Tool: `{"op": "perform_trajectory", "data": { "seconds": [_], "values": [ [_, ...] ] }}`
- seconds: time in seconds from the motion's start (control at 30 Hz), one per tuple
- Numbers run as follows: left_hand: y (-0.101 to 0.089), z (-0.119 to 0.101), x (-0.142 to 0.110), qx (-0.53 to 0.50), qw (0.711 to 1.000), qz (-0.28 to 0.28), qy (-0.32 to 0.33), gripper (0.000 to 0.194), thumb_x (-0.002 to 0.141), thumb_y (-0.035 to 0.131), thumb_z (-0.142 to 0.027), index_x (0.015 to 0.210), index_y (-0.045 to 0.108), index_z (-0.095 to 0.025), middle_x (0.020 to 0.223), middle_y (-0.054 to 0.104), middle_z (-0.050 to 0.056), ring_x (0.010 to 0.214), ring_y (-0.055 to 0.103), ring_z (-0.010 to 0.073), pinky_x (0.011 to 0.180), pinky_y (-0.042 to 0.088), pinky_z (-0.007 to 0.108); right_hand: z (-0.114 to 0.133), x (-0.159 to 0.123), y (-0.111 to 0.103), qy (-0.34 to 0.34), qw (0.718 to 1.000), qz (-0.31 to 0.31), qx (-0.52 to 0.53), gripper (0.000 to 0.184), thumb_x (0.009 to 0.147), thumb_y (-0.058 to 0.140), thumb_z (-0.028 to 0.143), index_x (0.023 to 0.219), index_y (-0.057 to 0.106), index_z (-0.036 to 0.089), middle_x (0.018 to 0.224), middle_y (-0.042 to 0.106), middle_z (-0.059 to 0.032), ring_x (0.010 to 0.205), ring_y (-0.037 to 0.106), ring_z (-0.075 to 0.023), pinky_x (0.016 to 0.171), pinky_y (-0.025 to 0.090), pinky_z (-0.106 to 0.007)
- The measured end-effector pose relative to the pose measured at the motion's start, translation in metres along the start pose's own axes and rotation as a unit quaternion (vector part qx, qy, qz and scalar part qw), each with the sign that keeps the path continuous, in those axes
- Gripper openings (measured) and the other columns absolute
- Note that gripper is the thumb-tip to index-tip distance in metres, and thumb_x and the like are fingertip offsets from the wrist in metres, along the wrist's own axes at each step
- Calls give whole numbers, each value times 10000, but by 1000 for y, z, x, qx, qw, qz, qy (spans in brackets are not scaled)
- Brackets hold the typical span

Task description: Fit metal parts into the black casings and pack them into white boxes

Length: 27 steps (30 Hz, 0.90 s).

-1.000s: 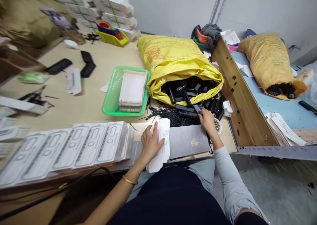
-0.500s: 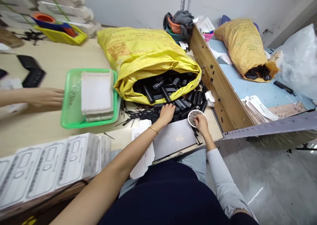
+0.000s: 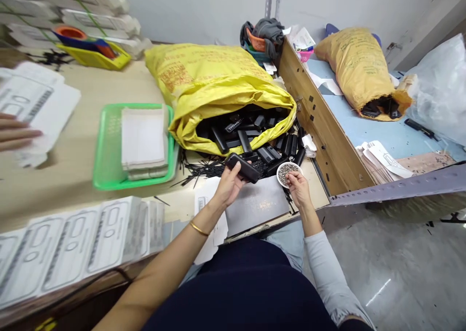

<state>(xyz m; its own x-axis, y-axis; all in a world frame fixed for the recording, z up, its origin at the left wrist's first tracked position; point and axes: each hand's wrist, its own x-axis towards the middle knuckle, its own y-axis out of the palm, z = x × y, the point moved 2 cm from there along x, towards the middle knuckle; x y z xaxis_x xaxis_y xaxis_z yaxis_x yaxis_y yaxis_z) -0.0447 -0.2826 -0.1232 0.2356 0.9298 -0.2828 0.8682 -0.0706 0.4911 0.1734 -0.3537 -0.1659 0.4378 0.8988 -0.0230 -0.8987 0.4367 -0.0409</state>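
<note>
From where I stand, the left hand [image 3: 230,186] is closed around a black casing [image 3: 243,169], thumb on top, holding it tilted above the edge of a grey board [image 3: 260,202] and in front of the open yellow sack [image 3: 214,71]. The right hand [image 3: 300,190] is at a white bowl [image 3: 278,181] of small metal pieces [image 3: 286,170], its fingertips drawn together (I cannot tell whether they pinch a piece). Thin black rods [image 3: 204,167] lie heaped on the worktop [image 3: 109,86] below the sack's mouth, where more black casings [image 3: 218,139] spill out. A flattened white carton [image 3: 201,202] lies partly behind the left forearm. Farther left sits a green tray [image 3: 104,151] with a stack of pale sheets [image 3: 141,134]; a row of printed boxes [image 3: 114,231] stands nearer the front edge. At the far left, another person's hand [image 3: 16,133] rests over loose white cartons [image 3: 54,110], rather blurred.
</note>
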Motion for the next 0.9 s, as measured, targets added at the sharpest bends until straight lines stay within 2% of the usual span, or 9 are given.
{"op": "perform_trajectory", "data": {
  "seconds": [0.07,0.13,0.23,0.4,0.57,0.73,0.9],
  "values": [
    [8,2,-14,-104,993,0,-61,305,857,594,-365,1112,504,-224,1110,647,86,1034,622,235,889,494,503,5,-9,9,46,988,10,146,213,736,664,352,845,572,193,787,655,-6,664,588,-110,672,510,-276],
    [14,6,-21,-149,985,-16,-87,241,867,596,-323,1064,528,-202,1092,655,89,1037,626,234,887,502,498,9,-17,18,89,961,17,260,231,677,738,290,824,587,196,780,650,10,637,570,-87,677,502,-258],
    [19,12,-25,-172,978,-42,-112,163,872,594,-257,1002,560,-165,1066,666,94,1033,630,228,910,504,479,12,-27,29,103,953,17,284,214,664,752,257,807,607,189,767,644,13,635,560,-84,663,490,-248],
    [18,19,-26,-187,972,-68,-125,80,881,571,-177,952,584,-143,1005,684,83,974,646,192,940,503,469,15,-41,41,59,978,-5,201,194,687,737,289,806,627,183,768,644,1,697,579,-115,675,480,-260],
    [18,20,-29,-189,969,-77,-137,100,889,563,-201,958,592,-134,1016,683,94,1008,640,202,950,508,463,19,-50,46,-29,998,-38,38,163,785,648,337,813,633,177,785,645,-15,767,582,-143,759,465,-291],
    [20,20,-33,-180,973,-63,-131,126,872,595,-209,971,588,-132,1033,679,96,1052,630,221,955,505,469,25,-57,47,-132,987,-48,-81,154,868,545,319,819,611,189,814,622,-25,808,579,-158,797,452,-304],
    [20,22,-39,-156,982,-44,-99,170,844,636,-205,988,563,-151,1053,668,83,1073,624,237,962,483,505,23,-60,47,-150,981,-50,-111,153,882,522,316,819,593,195,816,622,-36,810,586,-166,799,460,-319]
  ]
}}
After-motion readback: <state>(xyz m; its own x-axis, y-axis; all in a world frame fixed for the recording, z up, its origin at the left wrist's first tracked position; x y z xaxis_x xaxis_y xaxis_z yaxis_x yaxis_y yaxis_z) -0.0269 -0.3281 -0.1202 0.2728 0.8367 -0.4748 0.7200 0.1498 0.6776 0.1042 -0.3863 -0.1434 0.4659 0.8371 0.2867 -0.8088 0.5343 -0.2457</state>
